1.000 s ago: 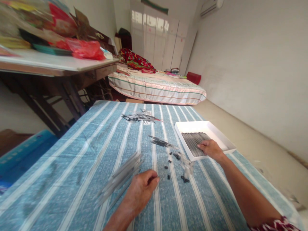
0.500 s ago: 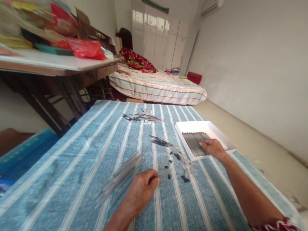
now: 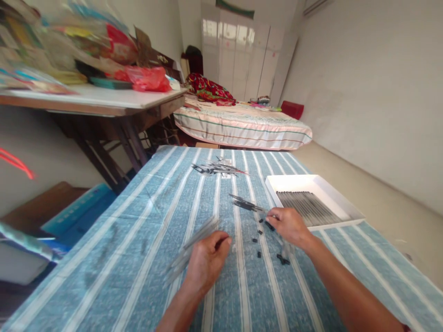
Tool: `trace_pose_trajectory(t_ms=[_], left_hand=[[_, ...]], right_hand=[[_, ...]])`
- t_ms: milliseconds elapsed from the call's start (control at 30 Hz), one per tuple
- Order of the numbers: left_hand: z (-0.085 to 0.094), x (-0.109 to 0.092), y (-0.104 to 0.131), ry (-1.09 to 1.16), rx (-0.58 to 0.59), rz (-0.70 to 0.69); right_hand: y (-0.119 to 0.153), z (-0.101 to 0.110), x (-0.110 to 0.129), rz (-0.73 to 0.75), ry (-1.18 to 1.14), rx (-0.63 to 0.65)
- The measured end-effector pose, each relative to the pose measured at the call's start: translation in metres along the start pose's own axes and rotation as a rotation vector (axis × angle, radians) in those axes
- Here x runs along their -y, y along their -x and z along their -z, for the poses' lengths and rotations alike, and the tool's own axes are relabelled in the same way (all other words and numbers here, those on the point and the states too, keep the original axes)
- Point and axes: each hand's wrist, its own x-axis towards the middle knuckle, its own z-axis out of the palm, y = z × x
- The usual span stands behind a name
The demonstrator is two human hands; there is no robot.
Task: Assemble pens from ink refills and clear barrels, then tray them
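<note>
Blue-striped tabletop (image 3: 138, 235): white box (image 3: 294, 183), grey rods (image 3: 308, 207) ranked inside; left hand (image 3: 208, 258), fingers curled, beside loose tubes (image 3: 194, 237); right hand (image 3: 287, 225), fingertips bunched near small black pieces (image 3: 260, 232) (what either grips, cannot tell).

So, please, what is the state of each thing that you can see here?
White box: open, partly filled
Boxed tubes: side by side
Clear tubes: lying loose in a bunch
Dark thin rods: loose, roughly parallel
Small black pieces: scattered
Left hand: fingers curled
Right hand: fingers drawn together, hold unclear
Striped cloth: spread out
Red bag: crumpled
Cabinet doors: shut
Red blanket: bunched up
</note>
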Motion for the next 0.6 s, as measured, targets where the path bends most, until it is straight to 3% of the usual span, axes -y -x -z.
trace_pose_trajectory(t_ms=[167,400,600], left_hand=[[0.013,0.006,-0.003,-0.127,-0.063,0.021],[0.007,-0.001,0.004,-0.478,0.190,-0.004],[-0.006,-0.012,0.013,-0.721,0.268,-0.018]], right_hand=[[-0.024,-0.015,0.028,-0.022,0.310,0.097],[-0.040,-0.026,0.041,0.013,0.412,0.169],[-0.048,-0.024,0.048,0.060,0.460,0.218]])
